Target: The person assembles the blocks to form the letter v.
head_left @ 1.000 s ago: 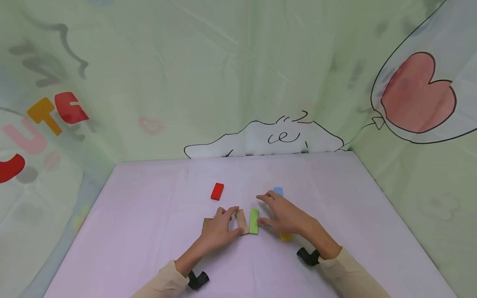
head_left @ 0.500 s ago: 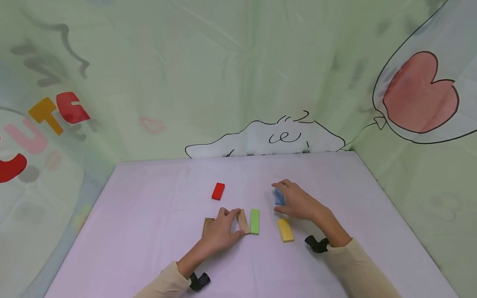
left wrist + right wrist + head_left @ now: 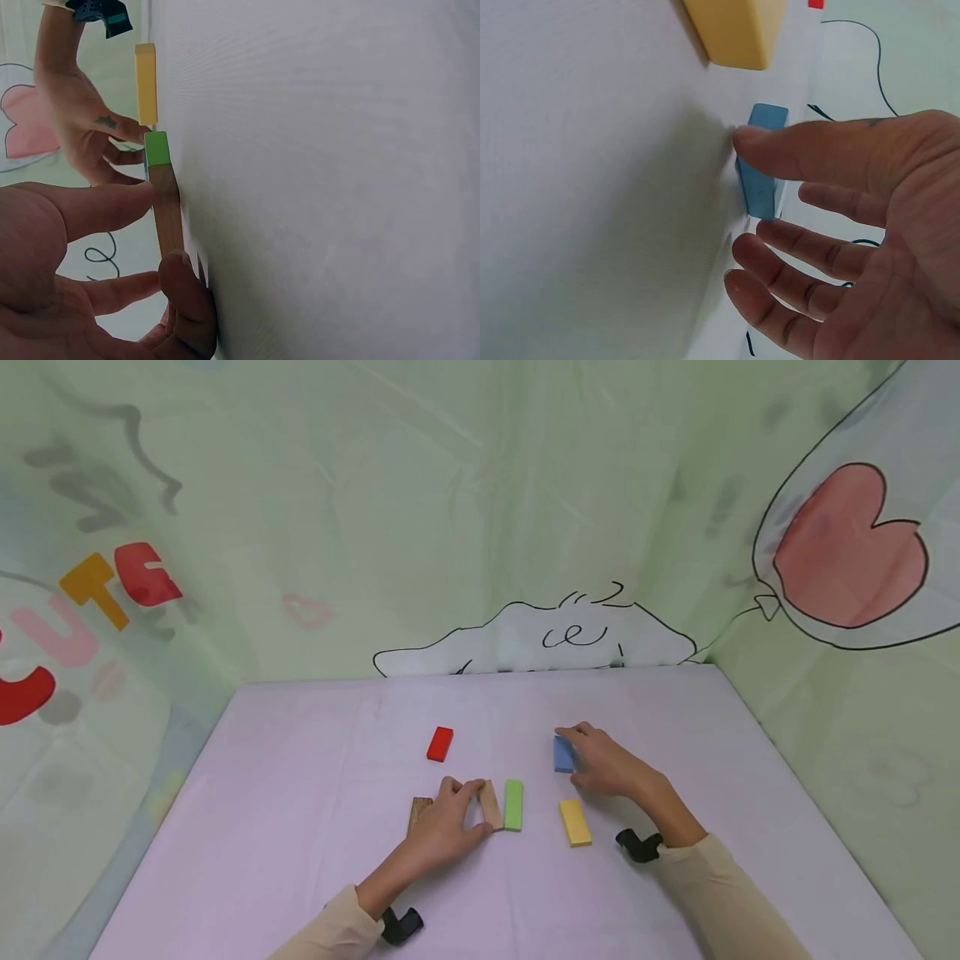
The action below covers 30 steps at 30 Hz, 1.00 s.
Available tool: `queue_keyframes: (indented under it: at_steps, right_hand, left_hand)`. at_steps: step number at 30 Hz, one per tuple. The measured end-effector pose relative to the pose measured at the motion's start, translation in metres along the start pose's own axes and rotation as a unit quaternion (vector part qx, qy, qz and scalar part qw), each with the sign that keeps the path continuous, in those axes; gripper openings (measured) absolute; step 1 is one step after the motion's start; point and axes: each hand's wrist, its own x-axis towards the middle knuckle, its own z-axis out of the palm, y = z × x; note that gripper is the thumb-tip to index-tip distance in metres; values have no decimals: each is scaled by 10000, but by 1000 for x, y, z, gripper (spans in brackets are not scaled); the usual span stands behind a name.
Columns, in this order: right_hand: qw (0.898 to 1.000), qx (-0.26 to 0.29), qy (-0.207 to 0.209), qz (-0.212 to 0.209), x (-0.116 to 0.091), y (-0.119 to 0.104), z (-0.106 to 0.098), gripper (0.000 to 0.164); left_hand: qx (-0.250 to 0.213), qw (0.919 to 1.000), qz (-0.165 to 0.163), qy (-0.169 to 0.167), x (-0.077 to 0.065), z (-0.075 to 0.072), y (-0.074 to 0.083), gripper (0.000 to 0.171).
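Note:
In the head view my left hand (image 3: 444, 824) holds a light wooden block (image 3: 491, 806) between thumb and fingers, one at each end. A green block (image 3: 513, 805) lies against or very near its right side. A darker wooden block (image 3: 418, 812) is partly hidden behind the left hand. My right hand (image 3: 609, 764) spreads over a blue block (image 3: 562, 755), index finger at the far end and thumb by the near right corner. From the right wrist, the thumb overlaps the blue block (image 3: 761, 187) and the other fingers look loosely bent; firm contact is unclear.
A yellow block (image 3: 575, 823) lies just in front of the right hand. Farther back on the pale cloth-covered table (image 3: 300, 777) is a red block (image 3: 439, 744). A printed fabric backdrop (image 3: 337, 527) surrounds the table's far side and flanks.
My right hand has moved right and away from beside the green block to the blue one, uncovering the yellow block. The left hand stays on the light wooden block.

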Motion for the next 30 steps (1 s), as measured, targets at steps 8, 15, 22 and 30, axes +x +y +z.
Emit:
queue_keyframes:
  at_steps: [8, 15, 22, 30]
  right_hand:
    - [10000, -42, -12, 58, 3, 1, 3, 67]
    - [9998, -151, -89, 119, 5, 3, 3, 68]
    - [9994, -166, -191, 219, 6, 2, 3, 68]
    - [9993, -236, -230, 184, 7, 1, 1, 67]
  left_hand:
    - [-18, 10000, 6, 13, 0, 0, -1, 65]
    - [22, 10000, -4, -28, 1, 1, -2, 66]
    - [10, 10000, -21, -63, 2, 0, -3, 66]
    - [-20, 10000, 0, -37, 1, 0, -3, 66]
